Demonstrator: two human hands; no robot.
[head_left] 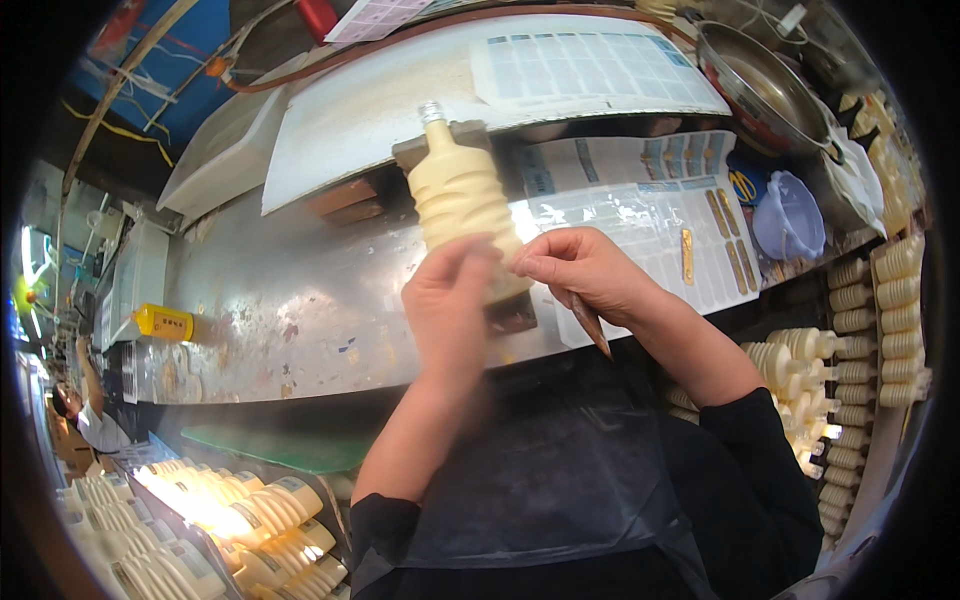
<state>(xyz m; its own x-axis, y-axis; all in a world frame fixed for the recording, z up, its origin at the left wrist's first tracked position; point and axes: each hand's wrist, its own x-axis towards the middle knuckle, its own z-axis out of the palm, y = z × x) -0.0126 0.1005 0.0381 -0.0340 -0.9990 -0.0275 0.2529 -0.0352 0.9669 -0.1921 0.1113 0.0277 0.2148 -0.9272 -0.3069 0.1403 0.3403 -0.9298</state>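
Note:
A cream ribbed bottle point(455, 190) with a silvery threaded neck lies on a dark block point(468, 130) on the metal table. Over its lower end is my left hand point(450, 290), fingers bent and smeared by motion; whether they grip anything does not show. Beside the bottle's lower right edge, my right hand point(590, 270) has thumb and forefinger pinched together, their tips close to the left fingers. Anything between those tips is too small to make out. A pointed brown tool point(592, 325) is tucked under the right hand's curled fingers, its tip toward me.
Sheets of blue and gold labels point(640, 225) lie right of the bottle, near a lilac basket point(788, 215) and a metal pan point(765, 80). A yellow bottle point(163, 322) stands left. Cream bottles point(270, 515) fill crates lower left; more stack right. Another person point(100, 425) is far left.

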